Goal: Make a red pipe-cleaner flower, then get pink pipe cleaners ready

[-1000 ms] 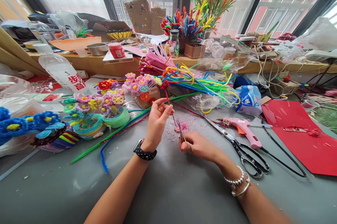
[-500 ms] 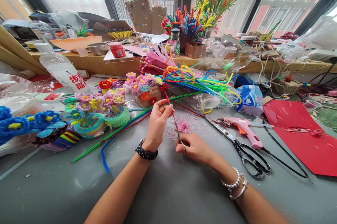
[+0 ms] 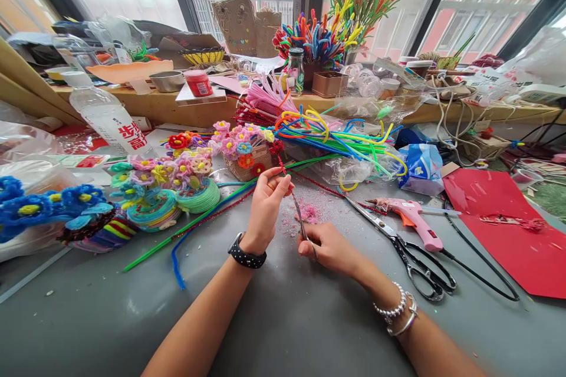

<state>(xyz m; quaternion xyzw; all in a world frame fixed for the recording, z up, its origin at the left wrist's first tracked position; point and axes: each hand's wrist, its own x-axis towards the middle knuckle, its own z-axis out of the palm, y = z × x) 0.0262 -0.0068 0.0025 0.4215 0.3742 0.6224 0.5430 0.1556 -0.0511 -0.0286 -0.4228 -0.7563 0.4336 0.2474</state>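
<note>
My left hand, with a dark dotted watch band at the wrist, pinches a red tinsel pipe cleaner. At the upper end of that stem is a fuzzy dark red tuft. Lower and to the right, my right hand is closed around a small pair of scissors. The blades point up at the lower end of the red stem; whether they touch it I cannot tell. Pink fluff clippings lie on the grey table just behind the scissors.
To the right lie large black-handled scissors, a pink glue gun with its cord, and red card. Pipe-cleaner flower pots stand at left, near a water bottle. Behind my hands is a heap of coloured pipe cleaners.
Both hands keep their grips and stay almost in place. The whole view has shifted very slightly.
</note>
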